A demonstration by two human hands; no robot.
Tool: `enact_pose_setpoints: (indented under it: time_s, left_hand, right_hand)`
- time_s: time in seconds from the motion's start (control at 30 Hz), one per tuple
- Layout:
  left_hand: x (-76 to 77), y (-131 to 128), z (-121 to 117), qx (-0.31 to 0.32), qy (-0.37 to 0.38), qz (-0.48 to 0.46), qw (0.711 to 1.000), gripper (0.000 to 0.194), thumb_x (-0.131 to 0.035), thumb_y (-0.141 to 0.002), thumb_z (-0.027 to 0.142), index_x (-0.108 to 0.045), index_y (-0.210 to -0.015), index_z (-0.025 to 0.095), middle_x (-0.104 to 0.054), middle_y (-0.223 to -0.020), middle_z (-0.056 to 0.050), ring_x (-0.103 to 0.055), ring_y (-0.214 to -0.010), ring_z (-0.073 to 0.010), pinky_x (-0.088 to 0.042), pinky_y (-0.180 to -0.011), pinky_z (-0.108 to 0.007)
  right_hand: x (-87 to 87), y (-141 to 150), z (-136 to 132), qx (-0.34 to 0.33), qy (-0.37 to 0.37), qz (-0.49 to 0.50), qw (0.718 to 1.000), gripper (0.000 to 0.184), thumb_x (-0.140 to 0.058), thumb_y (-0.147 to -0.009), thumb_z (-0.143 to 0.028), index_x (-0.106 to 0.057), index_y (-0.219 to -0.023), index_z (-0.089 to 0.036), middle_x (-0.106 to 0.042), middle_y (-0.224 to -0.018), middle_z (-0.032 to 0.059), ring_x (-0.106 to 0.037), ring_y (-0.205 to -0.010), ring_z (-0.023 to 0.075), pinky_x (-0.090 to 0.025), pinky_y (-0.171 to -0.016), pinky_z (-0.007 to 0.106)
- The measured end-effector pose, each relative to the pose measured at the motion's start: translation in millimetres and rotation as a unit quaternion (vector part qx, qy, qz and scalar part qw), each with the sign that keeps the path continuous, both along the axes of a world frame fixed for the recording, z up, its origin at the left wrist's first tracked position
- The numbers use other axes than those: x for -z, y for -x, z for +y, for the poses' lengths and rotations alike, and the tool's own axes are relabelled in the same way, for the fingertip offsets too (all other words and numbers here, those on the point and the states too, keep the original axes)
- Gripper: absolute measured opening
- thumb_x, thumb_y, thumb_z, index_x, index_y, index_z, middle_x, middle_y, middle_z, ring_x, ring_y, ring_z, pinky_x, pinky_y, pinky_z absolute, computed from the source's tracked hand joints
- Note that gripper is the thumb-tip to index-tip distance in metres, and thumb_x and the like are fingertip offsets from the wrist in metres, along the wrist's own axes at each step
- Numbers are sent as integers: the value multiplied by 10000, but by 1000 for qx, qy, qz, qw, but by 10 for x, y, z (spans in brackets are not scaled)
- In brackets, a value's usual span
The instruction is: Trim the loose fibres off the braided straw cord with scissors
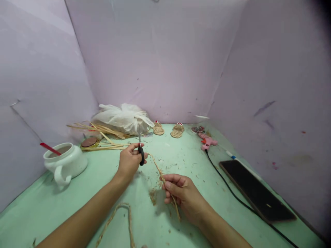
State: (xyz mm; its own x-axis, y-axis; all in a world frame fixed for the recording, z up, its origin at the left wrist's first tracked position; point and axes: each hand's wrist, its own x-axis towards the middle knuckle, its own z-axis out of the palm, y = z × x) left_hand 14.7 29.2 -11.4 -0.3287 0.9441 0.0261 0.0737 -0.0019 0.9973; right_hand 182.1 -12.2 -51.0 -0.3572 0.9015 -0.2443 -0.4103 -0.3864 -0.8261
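Observation:
My left hand (pixel 131 159) is closed around black-handled scissors (pixel 141 155), their blades pointing up and away from me. A braided straw cord (pixel 156 164) runs from beside the left fingers down to my right hand (pixel 181 193). Thumb and fingers of the right hand pinch this cord, and its loose end hangs below them. Whether the left fingers also grip the cord's upper end I cannot tell. Another length of braided cord (pixel 111 217) lies bent on the green table (pixel 103 186), near my left forearm.
On the left stand a white pot (pixel 74 159) and straw strips (pixel 111 131). A white plastic bag (pixel 119 119) lies behind. Two small woven sandals (pixel 158 128) sit at the back. To the right are a pink glue gun (pixel 209 142), its black cable (pixel 227 186) and a dark tablet-like slab (pixel 253 189).

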Motion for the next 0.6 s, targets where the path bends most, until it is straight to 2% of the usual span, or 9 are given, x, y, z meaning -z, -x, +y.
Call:
enact_pose_setpoints:
  time_s: [0.23,0.33,0.47,0.53,0.6]
  left_hand:
    - [161,-73,57,47,56,56,996,351,-577,-515,137,-556,-864,118,-568,-468,25,-464,-354,-95,-363,-386,-204]
    - [175,-42,64,49,48,113,991,283,-586,-553,201,-564,-830,146,-588,-512,12,-503,-414,-122,-396,-440,-233]
    - [95,59,-95,19,-17,236,971,296,-612,-604,338,-556,-868,215,-594,-636,23,-548,-596,-148,-400,-579,-246]
    - [75,64,-237,54,-85,419,902,304,-549,-672,373,-530,-938,227,-593,-678,23,-550,-606,-153,-398,-604,-262]
    - [97,23,-370,124,-120,531,829,339,-492,-700,301,-507,-1029,221,-622,-791,-9,-580,-674,-179,-409,-625,-282]
  right_hand:
    - [-1,-4,-69,-12,-57,6,998,273,-780,-526,-281,-666,-714,-120,-629,-565,15,-501,-409,69,-473,-422,225]
    - [-5,-30,-36,-2,-29,19,999,298,-770,-541,-240,-673,-797,-121,-608,-572,0,-462,-403,49,-473,-427,214]
    - [-31,-69,45,77,34,16,996,313,-754,-534,-165,-672,-830,-105,-580,-553,-13,-446,-407,40,-467,-420,184]
    - [-42,-80,71,116,52,11,992,287,-741,-531,-133,-669,-806,-93,-579,-550,-9,-453,-413,42,-473,-424,178]
    - [-46,-81,80,143,55,9,988,283,-730,-534,-114,-661,-807,-85,-585,-553,-3,-459,-416,46,-479,-423,179]
